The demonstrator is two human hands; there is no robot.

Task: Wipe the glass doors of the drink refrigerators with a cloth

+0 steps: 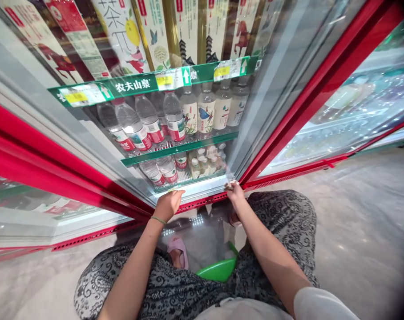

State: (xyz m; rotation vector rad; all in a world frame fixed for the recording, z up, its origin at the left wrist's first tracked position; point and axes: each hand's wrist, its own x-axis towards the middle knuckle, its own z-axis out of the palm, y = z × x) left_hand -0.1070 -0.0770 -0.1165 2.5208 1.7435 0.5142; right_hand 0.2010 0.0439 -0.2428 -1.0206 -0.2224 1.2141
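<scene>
My left hand [169, 205], with a green band at the wrist, is at the lower front edge of a glass-fronted drinks cooler [202, 188]. Its fingers are curled, and what they hold, if anything, is hidden. To the right, my right hand [234, 190] is closed on a small dark item [228, 186] too small to name, near the cooler's bottom right corner. Behind the glass, water bottles with red labels [175, 124] and bottles with pale labels [206, 113] stand on the shelves.
Red door frames [309, 100] rise on both sides. Tall bottles fill the shelf above a green price strip [133, 85]. Below, between my knees, are a green plastic object [218, 270] and a foot in a pink slipper [178, 250] on the pale floor [362, 231].
</scene>
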